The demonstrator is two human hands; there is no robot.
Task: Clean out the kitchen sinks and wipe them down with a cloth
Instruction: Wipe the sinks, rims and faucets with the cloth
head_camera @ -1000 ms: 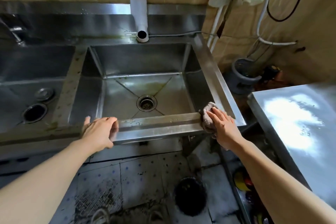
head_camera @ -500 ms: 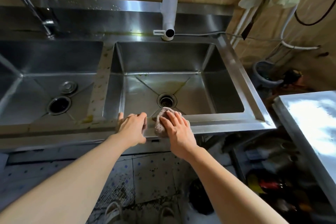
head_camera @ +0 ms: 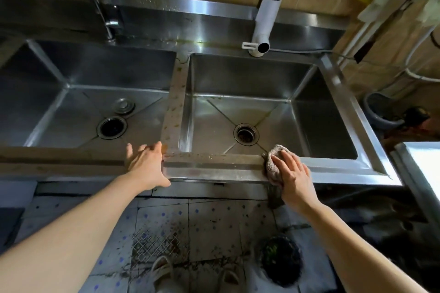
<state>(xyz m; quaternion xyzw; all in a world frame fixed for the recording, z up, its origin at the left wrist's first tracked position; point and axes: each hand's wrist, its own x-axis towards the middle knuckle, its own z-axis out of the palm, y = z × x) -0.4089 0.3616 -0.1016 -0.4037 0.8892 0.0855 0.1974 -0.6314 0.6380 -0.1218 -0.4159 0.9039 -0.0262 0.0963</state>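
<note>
Two steel sinks lie side by side: the left sink (head_camera: 71, 104) with an open drain (head_camera: 112, 127) and a loose metal plug (head_camera: 123, 105), and the right sink (head_camera: 309, 112) with a strainer drain (head_camera: 246, 134) holding debris. My right hand (head_camera: 294, 171) presses a crumpled brownish cloth (head_camera: 272, 164) flat onto the front rim (head_camera: 214, 164) of the right sink. My left hand (head_camera: 146, 164) rests on the same rim where the divider (head_camera: 175, 107) meets it, fingers spread. The rim left of the cloth looks grimy; right of it shines.
A white-tipped faucet (head_camera: 263, 28) hangs over the right sink's back edge, and a chrome faucet (head_camera: 95, 0) stands behind the left one. A steel table (head_camera: 421, 164) is at the right. On the dirty tiled floor a dark bowl (head_camera: 281, 260) sits near my shoes.
My right hand slid the cloth left along the front rim to beside my left hand, then back right to the middle of the right sink's rim. My left hand stayed on the rim.
</note>
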